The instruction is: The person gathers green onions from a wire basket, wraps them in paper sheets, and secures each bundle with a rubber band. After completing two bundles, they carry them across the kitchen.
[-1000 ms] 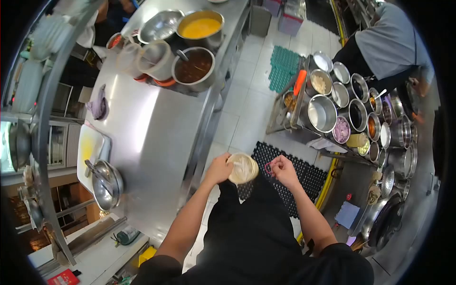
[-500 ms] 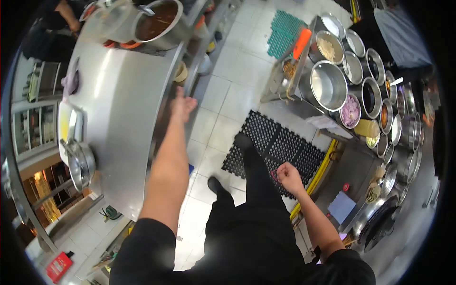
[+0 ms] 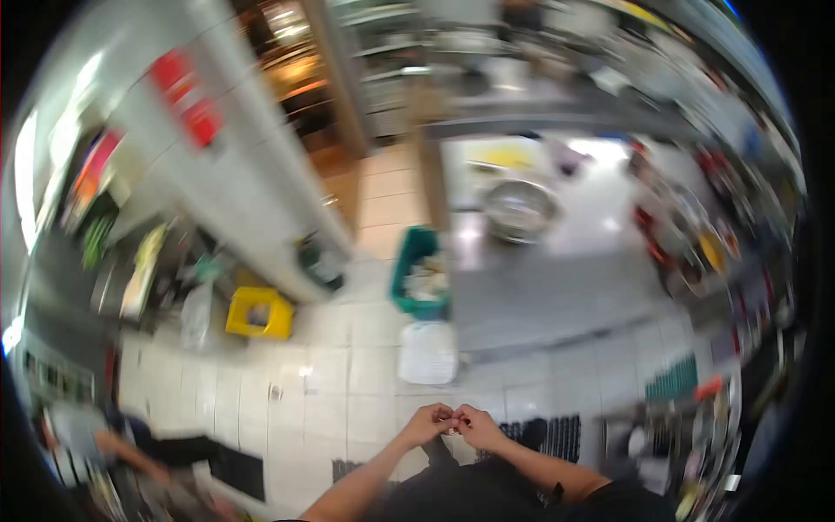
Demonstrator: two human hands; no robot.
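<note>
My left hand [image 3: 426, 424] and my right hand [image 3: 477, 428] meet in front of my body, fingertips touching. Both have their fingers pinched together around something small that I cannot make out. Below them are my dark clothes and a black perforated floor mat [image 3: 557, 438]. Beyond the hands, a white container [image 3: 427, 353] sits on the tiled floor beside a green bin [image 3: 405, 277] with pale contents.
A steel worktable [image 3: 557, 304] carries a metal bowl [image 3: 519, 213] and a white board with something yellow. On the left stand a yellow crate [image 3: 277, 315] and a person [image 3: 87, 439] at the lower edge. The view is blurred by motion.
My view has swung left, toward the worktable's end and the doorway. My left hand has come away from beside the table's shelf and joined my right hand in front of me.
</note>
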